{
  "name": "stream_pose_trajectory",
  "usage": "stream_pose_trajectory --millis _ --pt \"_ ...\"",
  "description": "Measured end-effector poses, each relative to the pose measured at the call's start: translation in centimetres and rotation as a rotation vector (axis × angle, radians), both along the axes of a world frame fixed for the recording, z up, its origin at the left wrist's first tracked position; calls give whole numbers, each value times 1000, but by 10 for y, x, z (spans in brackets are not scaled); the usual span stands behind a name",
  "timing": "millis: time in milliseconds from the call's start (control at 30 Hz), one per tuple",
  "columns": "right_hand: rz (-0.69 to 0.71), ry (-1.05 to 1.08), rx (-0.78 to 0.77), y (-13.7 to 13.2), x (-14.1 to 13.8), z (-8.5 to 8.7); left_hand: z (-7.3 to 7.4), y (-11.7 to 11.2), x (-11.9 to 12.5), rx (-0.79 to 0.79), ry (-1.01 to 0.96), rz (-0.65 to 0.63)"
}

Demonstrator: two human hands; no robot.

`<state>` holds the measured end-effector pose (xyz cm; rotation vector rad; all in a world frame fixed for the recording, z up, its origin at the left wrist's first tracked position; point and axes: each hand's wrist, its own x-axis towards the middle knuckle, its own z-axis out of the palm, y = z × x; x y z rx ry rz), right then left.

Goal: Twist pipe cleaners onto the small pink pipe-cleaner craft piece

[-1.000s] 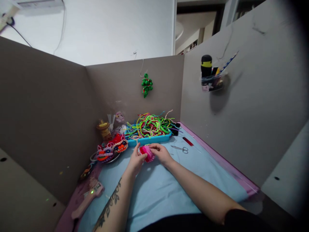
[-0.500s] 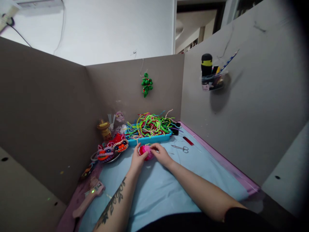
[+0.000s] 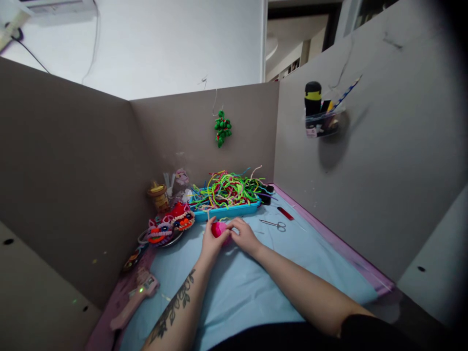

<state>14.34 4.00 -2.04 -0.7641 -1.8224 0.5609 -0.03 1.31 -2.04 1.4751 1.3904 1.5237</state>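
Note:
Between my hands, just in front of the blue tray, is a small rounded pink and red craft piece [image 3: 219,228], which looks fuzzy. My left hand [image 3: 211,241] is wrapped round its left and near side, with the thumb pressed against it. From the right, my right hand [image 3: 244,237] pinches at its edge, fingers bent and fingertips close to the left thumb. Much of the piece is hidden behind the fingers. Whether the right fingertips also hold a thin strand is too small to make out.
A blue tray [image 3: 228,212] heaped with colourful pipe cleaners [image 3: 234,189] stands behind. Scissors [image 3: 275,224] and a red-handled tool [image 3: 285,213] lie right. Left are fuzzy craft figures [image 3: 160,234] and a pink glue gun [image 3: 133,302]. Grey panels [image 3: 204,122] enclose the table.
My right hand has shifted slightly left over the piece, and its fingers now meet the left thumb. Less of the pink part shows than before.

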Motion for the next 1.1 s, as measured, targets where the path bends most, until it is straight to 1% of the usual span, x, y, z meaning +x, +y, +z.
stream_pose_trajectory --millis 100,267,367,467,533,633,733,833,933,1000,1100 --pt "12 8 -2 -3 0 2 0 0 0 36 28 24" --pt "77 68 -67 -4 1 5 -1 2 0 -12 -117 4" --pt "81 141 -135 -2 1 5 1 2 0 -97 -308 -13" --pt "30 254 -215 3 2 2 4 5 -2 -175 -566 -9" --pt "1 299 -243 7 4 -1 6 7 -5 -196 -723 14" --pt "-24 298 -235 11 6 -5 8 11 -8 -208 -891 59" --pt "-31 239 -178 9 6 -4 9 12 -9 -216 -968 76" --pt "-16 155 -112 1 4 1 9 12 -8 -208 -944 78" --pt "-2 107 -66 -5 2 5 7 10 -8 -179 -828 74" --pt "7 110 -50 -6 1 7 7 7 -6 -129 -658 86" --pt "56 136 -58 -7 2 8 9 1 -2 -7 -316 101"
